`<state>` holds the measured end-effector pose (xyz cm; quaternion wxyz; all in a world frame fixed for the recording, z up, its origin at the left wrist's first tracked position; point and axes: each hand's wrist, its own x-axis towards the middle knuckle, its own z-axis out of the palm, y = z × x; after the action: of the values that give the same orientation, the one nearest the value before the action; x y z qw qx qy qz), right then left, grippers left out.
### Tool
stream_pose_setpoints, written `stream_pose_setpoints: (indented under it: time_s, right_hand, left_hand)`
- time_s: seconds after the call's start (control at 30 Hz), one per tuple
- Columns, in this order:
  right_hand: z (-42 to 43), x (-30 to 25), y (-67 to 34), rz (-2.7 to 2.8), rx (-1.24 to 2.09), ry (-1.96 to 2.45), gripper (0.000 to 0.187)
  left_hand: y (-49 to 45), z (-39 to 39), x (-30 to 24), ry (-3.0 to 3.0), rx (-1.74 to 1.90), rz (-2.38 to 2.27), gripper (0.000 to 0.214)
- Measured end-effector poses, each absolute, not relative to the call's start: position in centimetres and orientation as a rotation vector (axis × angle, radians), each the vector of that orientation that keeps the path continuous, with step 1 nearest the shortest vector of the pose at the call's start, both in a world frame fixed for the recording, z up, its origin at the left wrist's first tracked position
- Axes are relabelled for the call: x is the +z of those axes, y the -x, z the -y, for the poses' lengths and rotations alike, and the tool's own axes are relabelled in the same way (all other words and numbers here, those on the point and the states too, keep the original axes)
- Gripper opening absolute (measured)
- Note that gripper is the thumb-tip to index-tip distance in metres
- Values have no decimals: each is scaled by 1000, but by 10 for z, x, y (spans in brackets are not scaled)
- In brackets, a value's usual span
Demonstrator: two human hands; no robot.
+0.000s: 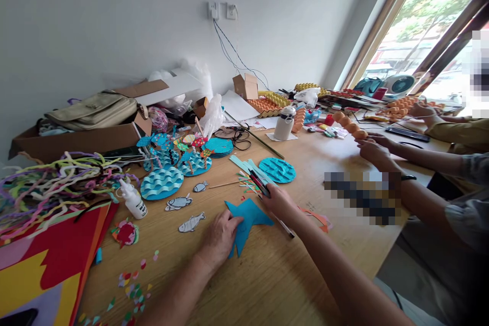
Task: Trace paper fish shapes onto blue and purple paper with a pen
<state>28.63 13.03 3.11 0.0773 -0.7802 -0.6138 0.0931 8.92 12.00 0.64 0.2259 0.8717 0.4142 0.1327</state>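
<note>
My left hand (220, 234) lies on a blue star-shaped paper cutout (249, 218) on the wooden table (275, 275), fingers curled over its left edge and pressing it down. My right hand (278, 202) sits at the cutout's right side, closed around a bunch of marker pens (260, 183) that stick out toward the far side; a thin white stick pokes out below the wrist. Paper fish cutouts (191, 222) lie just left of my left hand.
Blue wavy paper discs (162, 183), a glue bottle (133, 200), tangled pipe cleaners (46, 183), coloured sheets (49, 260) and confetti sit on the left. A cardboard box (76, 137) stands behind. Other people's hands (376, 153) work at the right near orange balls (349, 125).
</note>
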Motion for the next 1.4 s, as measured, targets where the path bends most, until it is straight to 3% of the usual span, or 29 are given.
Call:
stream_pose_setpoints:
  time_s: [0.33, 0.53, 0.7, 0.8, 1.4]
  right_hand:
    - [-136, 20, -274, 1822, 354, 2282, 16]
    - [-136, 23, -274, 1758, 420, 2288, 15]
    - [-130, 26, -277, 1690, 465, 2305, 14]
    - [-129, 28, -277, 1672, 468, 2312, 15]
    - [-128, 44, -275, 1739, 341, 2386, 21]
  left_hand:
    - [-88, -116, 9, -2133, 599, -1096, 30]
    - [-54, -86, 4, -1743, 828, -1114, 38]
    - [-43, -54, 13, -720, 962, -1106, 50]
    - [-52, -50, 28, -411, 934, -1027, 52]
    - [-88, -64, 34, -430, 975, -1042, 57]
